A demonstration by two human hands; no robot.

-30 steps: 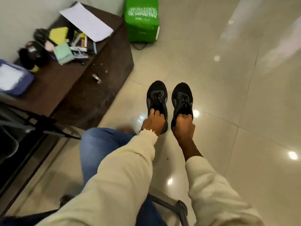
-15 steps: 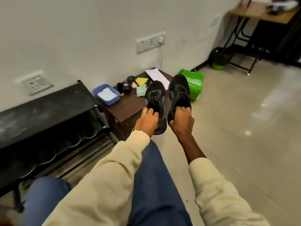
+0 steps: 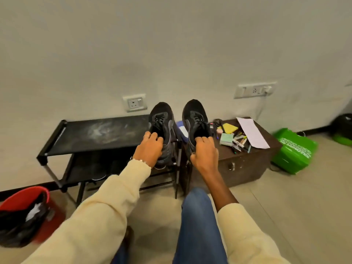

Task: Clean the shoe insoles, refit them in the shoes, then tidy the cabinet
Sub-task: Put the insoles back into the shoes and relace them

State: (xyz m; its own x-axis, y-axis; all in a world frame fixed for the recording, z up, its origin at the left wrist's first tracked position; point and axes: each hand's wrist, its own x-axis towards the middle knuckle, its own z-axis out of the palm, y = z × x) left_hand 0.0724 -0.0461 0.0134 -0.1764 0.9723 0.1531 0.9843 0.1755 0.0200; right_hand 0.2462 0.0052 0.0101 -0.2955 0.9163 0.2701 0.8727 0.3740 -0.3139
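1. Fingers (image 3: 152,137) of the left hand (image 3: 149,149) are curled over the heel collar of the left black shoe (image 3: 162,122); the fingertips dip into the shoe opening and grip the rim. A ring sits on one finger.
2. Fingers (image 3: 204,140) of the right hand (image 3: 204,155) are curled over the heel collar of the right black shoe (image 3: 195,121), with the thumb against the heel side, pinching the collar.
3. Both shoes are held in the air, toes pointing up and away beyond the fingertips, laces facing the camera, side by side but apart.
4. Whether insoles sit inside the shoes cannot be told; the openings are dark.
5. Behind and below the left fingers stands a black shoe rack (image 3: 99,134); its top shelf is dusty, and pale-soled footwear shows dimly on a lower shelf.
6. Behind and to the right of the right fingers stands a dark brown cabinet (image 3: 247,162) carrying a sheet of paper (image 3: 252,132), a yellow pad (image 3: 229,128), a green pad (image 3: 226,139) and pens.
7. Further right of the cabinet, a green bag (image 3: 294,151) rests on the floor.
8. Well to the left of the left fingers, a red bin (image 3: 24,199) with a black liner stands on the floor.
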